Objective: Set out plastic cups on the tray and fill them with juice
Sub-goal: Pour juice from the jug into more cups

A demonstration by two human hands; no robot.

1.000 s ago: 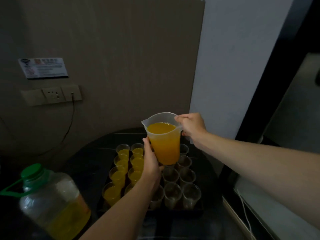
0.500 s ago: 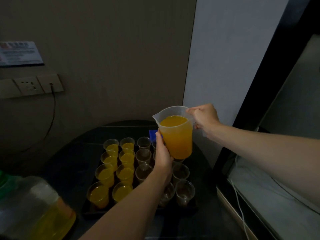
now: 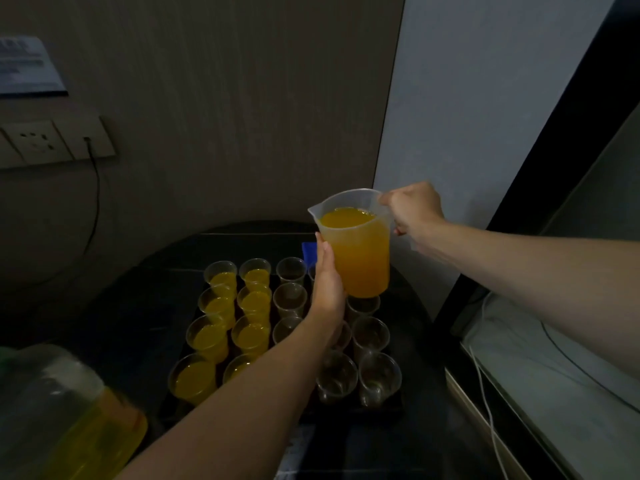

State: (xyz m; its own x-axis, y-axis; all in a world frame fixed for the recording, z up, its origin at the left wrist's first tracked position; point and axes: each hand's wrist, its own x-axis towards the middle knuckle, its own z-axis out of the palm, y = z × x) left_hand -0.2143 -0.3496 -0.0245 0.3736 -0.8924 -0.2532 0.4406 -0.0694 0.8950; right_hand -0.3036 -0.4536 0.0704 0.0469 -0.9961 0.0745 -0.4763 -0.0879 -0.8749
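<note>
A translucent plastic jug (image 3: 353, 251), tapered and spouted, holds cloudy orange juice (image 3: 348, 218) nearly to its rim, upright above the tray's right half. The right hand (image 3: 414, 213) clenches its handle; the left hand (image 3: 327, 282) lies flat-fingered against its side. On the dark rectangular tray (image 3: 381, 408) stand clear round cups (image 3: 372, 332): the two left columns are full, the others empty. The left forearm (image 3: 259, 393) hides several. A blurred bottle (image 3: 62, 410) of yellow liquid sits lower left, and a blue object (image 3: 309, 251) lies behind the tray.
</note>
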